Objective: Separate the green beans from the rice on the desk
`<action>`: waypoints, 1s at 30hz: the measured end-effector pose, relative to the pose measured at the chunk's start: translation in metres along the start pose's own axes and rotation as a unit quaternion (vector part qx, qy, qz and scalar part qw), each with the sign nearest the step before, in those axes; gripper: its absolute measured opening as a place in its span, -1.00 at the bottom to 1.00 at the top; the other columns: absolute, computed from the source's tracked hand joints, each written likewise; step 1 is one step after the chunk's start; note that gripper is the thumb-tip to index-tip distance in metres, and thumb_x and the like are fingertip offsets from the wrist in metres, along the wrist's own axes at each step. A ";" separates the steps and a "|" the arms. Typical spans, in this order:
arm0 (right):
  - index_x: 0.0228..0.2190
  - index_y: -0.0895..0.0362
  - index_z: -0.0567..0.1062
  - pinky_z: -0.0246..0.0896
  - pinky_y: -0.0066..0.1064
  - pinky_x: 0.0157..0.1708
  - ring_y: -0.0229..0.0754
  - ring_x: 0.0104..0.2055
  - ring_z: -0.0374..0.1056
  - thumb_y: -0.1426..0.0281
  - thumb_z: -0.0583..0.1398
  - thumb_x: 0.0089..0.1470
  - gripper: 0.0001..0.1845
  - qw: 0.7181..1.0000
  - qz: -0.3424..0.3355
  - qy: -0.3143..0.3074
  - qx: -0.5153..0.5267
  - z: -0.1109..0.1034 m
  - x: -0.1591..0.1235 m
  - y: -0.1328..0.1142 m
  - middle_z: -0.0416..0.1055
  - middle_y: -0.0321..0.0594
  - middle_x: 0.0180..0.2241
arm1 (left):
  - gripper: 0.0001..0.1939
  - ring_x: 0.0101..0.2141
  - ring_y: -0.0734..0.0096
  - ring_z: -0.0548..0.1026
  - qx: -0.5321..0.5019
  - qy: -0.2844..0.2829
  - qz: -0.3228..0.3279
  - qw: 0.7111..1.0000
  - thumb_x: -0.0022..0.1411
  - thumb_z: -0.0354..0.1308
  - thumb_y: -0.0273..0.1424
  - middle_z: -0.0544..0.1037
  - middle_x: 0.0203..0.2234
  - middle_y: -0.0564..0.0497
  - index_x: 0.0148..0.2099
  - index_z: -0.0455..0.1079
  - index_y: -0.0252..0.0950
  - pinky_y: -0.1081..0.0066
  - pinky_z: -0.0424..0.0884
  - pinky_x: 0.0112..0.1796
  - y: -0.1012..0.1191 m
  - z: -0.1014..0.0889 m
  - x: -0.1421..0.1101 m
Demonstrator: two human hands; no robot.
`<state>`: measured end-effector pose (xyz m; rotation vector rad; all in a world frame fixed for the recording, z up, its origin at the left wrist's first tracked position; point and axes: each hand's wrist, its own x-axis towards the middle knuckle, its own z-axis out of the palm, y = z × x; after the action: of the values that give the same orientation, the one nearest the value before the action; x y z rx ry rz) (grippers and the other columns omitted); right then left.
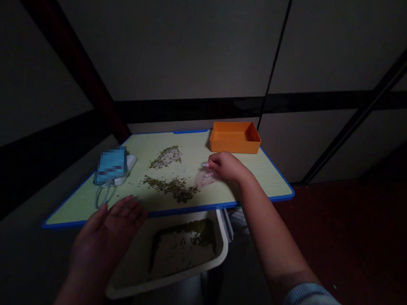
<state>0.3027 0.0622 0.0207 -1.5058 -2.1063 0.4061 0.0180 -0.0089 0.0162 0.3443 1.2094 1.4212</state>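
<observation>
The hands are well apart: the right hand (225,166) has its fingers pinched on a see-through pinkish piece (203,180), too blurred to name, low over the surface (193,145), while the left hand (109,227) hangs open with its fingers loosely spread. Between them, a patch of greenish bits (180,189) lies just left of that piece, with a farther patch (165,160) past it. An orange box (235,146) sits beyond the right hand, a blue thing (111,164) beyond the left, and a pale tub (223,248) stands below, between the arms.
</observation>
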 end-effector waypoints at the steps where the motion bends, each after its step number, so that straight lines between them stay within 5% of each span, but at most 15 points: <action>1: -0.55 0.20 0.43 -0.20 -0.45 -0.50 -0.35 -0.54 0.05 0.36 0.11 0.12 -0.74 1.000 0.002 0.006 0.003 0.000 0.000 0.001 0.26 -0.33 -0.62 | -0.63 -0.03 0.26 0.41 0.001 -0.001 0.001 1.000 0.17 -0.13 -0.27 0.50 -0.13 -0.13 -0.16 0.41 -0.34 0.03 0.03 0.22 0.000 0.000 0.000; 12: -0.58 0.20 0.40 -0.15 -0.46 -0.51 -0.36 -0.57 0.10 0.39 0.11 0.08 -0.76 0.997 -0.002 -0.047 0.068 -0.002 -0.002 0.000 0.25 -0.35 -0.65 | -0.65 -0.08 0.31 0.43 0.000 -0.006 0.004 1.000 0.17 -0.10 -0.27 0.50 -0.15 -0.12 -0.18 0.41 -0.34 0.06 0.07 0.21 0.000 0.003 -0.006; 22: -0.56 0.20 0.43 -0.23 -0.42 -0.53 -0.34 -0.57 0.02 0.38 0.11 0.10 -0.74 0.997 0.051 -0.003 -0.059 -0.002 -0.001 0.001 0.30 -0.28 -0.61 | -0.64 -0.07 0.29 0.42 -0.008 0.002 -0.008 1.000 0.17 -0.10 -0.26 0.49 -0.13 -0.15 -0.17 0.42 -0.35 0.08 0.11 0.19 0.000 0.003 -0.005; 30: -0.54 0.23 0.44 -0.16 -0.48 -0.53 -0.38 -0.61 0.11 0.41 0.14 0.08 -0.79 0.997 0.062 -0.046 0.025 0.000 -0.003 -0.002 0.32 -0.31 -0.64 | -0.65 -0.06 0.29 0.41 -0.010 0.003 -0.006 1.000 0.17 -0.10 -0.26 0.50 -0.14 -0.15 -0.18 0.42 -0.34 0.11 0.21 0.15 -0.002 0.000 -0.002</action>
<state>0.3021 0.0590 0.0209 -1.6214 -2.0627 0.5781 0.0195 -0.0106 0.0158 0.3187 1.1994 1.4238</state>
